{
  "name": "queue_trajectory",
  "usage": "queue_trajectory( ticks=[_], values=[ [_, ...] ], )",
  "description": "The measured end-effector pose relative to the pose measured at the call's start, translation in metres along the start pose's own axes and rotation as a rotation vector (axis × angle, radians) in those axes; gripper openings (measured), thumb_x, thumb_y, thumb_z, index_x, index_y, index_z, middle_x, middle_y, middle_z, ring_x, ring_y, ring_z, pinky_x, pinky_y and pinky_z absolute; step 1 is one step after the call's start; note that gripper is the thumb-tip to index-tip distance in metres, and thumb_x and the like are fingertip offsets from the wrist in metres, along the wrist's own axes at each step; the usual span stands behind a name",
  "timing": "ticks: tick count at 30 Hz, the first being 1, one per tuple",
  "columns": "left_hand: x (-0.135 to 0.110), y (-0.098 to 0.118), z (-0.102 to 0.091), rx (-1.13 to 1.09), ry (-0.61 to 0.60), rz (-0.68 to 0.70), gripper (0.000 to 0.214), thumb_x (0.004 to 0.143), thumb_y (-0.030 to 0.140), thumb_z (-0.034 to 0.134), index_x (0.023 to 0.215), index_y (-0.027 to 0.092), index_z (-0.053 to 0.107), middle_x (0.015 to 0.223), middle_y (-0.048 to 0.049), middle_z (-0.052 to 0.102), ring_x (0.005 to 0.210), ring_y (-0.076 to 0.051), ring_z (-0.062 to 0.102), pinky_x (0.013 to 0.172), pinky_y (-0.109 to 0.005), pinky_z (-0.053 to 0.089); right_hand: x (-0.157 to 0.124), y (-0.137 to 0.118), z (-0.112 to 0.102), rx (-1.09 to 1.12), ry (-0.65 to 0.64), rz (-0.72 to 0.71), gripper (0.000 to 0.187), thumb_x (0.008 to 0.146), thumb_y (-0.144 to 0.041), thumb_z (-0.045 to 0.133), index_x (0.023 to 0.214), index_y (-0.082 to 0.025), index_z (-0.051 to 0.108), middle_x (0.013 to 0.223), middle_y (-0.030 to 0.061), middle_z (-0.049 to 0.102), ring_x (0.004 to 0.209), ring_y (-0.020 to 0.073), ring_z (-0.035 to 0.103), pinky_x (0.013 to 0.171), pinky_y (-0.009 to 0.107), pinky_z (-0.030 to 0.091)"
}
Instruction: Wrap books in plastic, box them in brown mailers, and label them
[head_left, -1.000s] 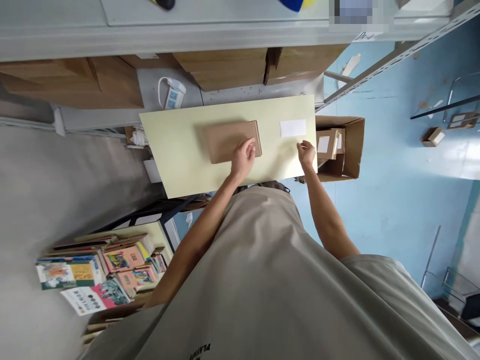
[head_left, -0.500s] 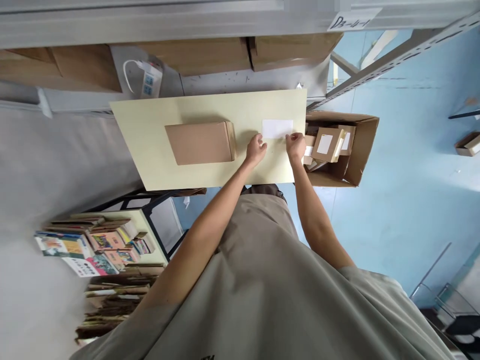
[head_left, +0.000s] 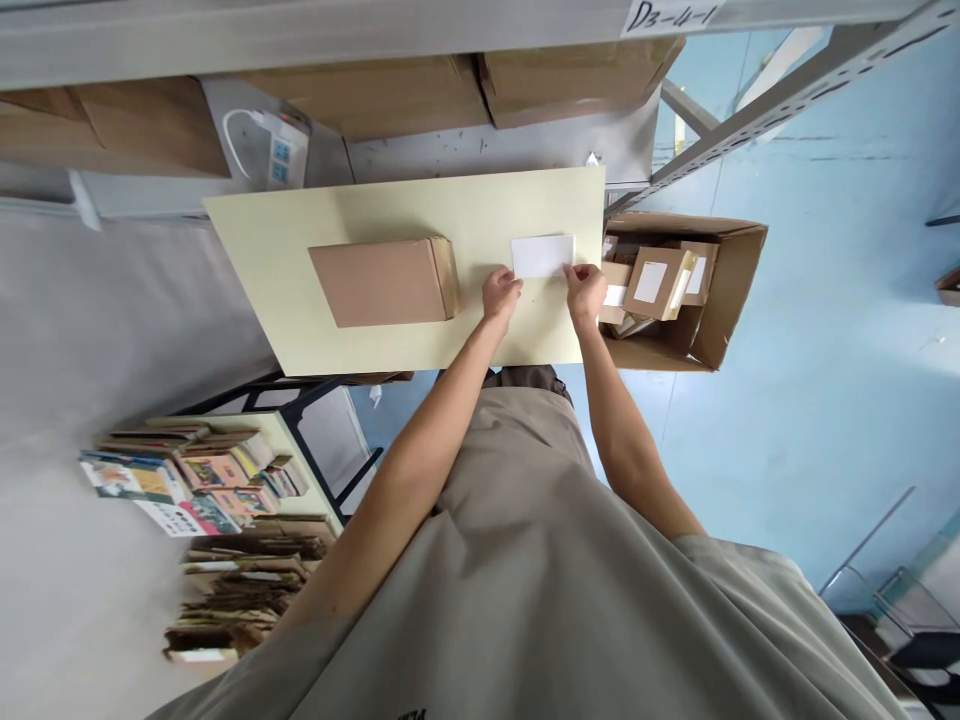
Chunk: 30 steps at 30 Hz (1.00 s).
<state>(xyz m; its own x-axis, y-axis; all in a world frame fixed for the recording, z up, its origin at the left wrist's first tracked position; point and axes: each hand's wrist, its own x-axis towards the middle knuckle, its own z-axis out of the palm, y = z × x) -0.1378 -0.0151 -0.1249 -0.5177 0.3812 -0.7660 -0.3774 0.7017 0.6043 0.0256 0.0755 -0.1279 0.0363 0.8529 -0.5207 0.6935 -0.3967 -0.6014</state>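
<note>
A white label (head_left: 543,256) lies on a pale yellow board (head_left: 480,350) in the middle of the head view. At its lower right corner, my right hand (head_left: 586,290) pinches the edge between thumb and finger. My left hand (head_left: 501,295) is closed at the lower left corner, with its fingertips on the label's edge. To the left of that hand, a closed brown cardboard box (head_left: 379,285) rests flat on the board.
An open carton (head_left: 733,300) with several small labelled boxes (head_left: 656,283) stands at the board's right end. Behind the board, a shelf (head_left: 420,155) holds large cartons and a power strip (head_left: 287,152). Books (head_left: 214,470) and stacked flattened cardboard (head_left: 247,580) are at lower left.
The view has shifted slightly, moving the board and box a little left in the picture. My left fingertips have come closer to the label's corner. My right hand stays at its corner.
</note>
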Motion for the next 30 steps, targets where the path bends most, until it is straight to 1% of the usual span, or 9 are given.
queue_trajectory(
  ticks=[4,7,11,16,19,22,27,28,30],
  values=[
    [-0.003,0.004,-0.005,-0.013,-0.047,0.005,0.034,0.094,0.015,0.078,0.127,0.017,0.082,0.127,-0.0129,0.086,0.123,-0.024,0.083,0.106,-0.039,0.070,0.000,0.001,-0.004,0.004,-0.028,-0.107,0.032,0.116,-0.052,0.070,0.102,-0.024,0.074,0.109,0.0118,0.084,0.104,0.0294,0.080,0.110,0.049,0.067],
    [-0.005,0.006,-0.007,0.002,-0.069,0.030,0.029,0.095,0.014,0.077,0.122,0.017,0.084,0.121,-0.0116,0.086,0.121,-0.025,0.083,0.107,-0.039,0.070,-0.003,0.001,-0.003,-0.040,0.005,-0.174,0.034,0.119,-0.052,0.064,0.105,-0.024,0.076,0.120,0.0132,0.079,0.106,0.0296,0.079,0.114,0.052,0.066],
    [-0.006,0.006,-0.008,-0.007,-0.089,0.084,0.033,0.097,0.020,0.083,0.129,0.019,0.084,0.132,-0.0138,0.087,0.133,-0.031,0.082,0.115,-0.046,0.069,-0.013,-0.001,-0.002,-0.079,0.059,-0.223,0.037,0.122,-0.053,0.057,0.107,-0.026,0.077,0.117,0.0111,0.076,0.112,0.0300,0.080,0.113,0.050,0.067],
    [0.003,0.004,-0.014,0.012,-0.117,0.184,0.037,0.099,0.030,0.089,0.134,0.021,0.083,0.152,-0.0188,0.081,0.149,-0.037,0.077,0.129,-0.053,0.062,-0.038,-0.016,-0.006,-0.086,0.000,-0.335,0.044,0.126,-0.057,0.046,0.123,-0.026,0.077,0.122,0.0132,0.075,0.127,0.0325,0.077,0.113,0.047,0.067],
    [0.009,0.007,-0.022,-0.032,-0.172,0.279,0.039,0.106,0.039,0.084,0.141,0.022,0.080,0.161,-0.0176,0.077,0.156,-0.036,0.073,0.132,-0.055,0.060,-0.059,-0.031,-0.002,-0.077,-0.028,-0.407,0.047,0.126,-0.059,0.043,0.133,-0.028,0.077,0.129,0.0138,0.075,0.132,0.0324,0.075,0.111,0.045,0.068],
    [0.013,0.012,-0.031,-0.060,-0.174,0.322,0.042,0.113,0.053,0.077,0.143,0.024,0.078,0.162,-0.0159,0.076,0.160,-0.036,0.070,0.133,-0.060,0.059,-0.078,-0.045,0.006,-0.068,-0.061,-0.458,0.048,0.127,-0.059,0.042,0.141,-0.029,0.078,0.137,0.0135,0.077,0.132,0.0306,0.076,0.112,0.043,0.068],
    [0.016,0.022,-0.044,-0.083,-0.210,0.223,0.068,0.121,0.079,0.051,0.148,0.023,0.078,0.156,-0.0188,0.078,0.151,-0.039,0.076,0.127,-0.062,0.063,-0.093,-0.057,0.019,-0.050,-0.160,-0.448,0.048,0.127,-0.056,0.043,0.142,-0.028,0.079,0.143,0.0132,0.078,0.132,0.0298,0.080,0.109,0.039,0.069],
    [0.016,0.023,-0.045,-0.086,-0.217,0.196,0.071,0.120,0.082,0.050,0.149,0.024,0.077,0.158,-0.0190,0.077,0.151,-0.040,0.076,0.126,-0.061,0.064,-0.093,-0.057,0.020,-0.023,-0.157,-0.432,0.049,0.127,-0.058,0.043,0.142,-0.028,0.079,0.142,0.0133,0.078,0.130,0.0295,0.081,0.108,0.039,0.070],
    [0.013,0.026,-0.048,-0.087,-0.214,0.154,0.071,0.117,0.085,0.056,0.147,0.025,0.077,0.161,-0.0194,0.076,0.153,-0.039,0.075,0.126,-0.058,0.064,-0.090,-0.055,0.021,0.074,-0.127,-0.377,0.056,0.126,-0.066,0.040,0.141,-0.028,0.078,0.137,0.0133,0.080,0.124,0.0285,0.084,0.105,0.040,0.071]
  ],
)
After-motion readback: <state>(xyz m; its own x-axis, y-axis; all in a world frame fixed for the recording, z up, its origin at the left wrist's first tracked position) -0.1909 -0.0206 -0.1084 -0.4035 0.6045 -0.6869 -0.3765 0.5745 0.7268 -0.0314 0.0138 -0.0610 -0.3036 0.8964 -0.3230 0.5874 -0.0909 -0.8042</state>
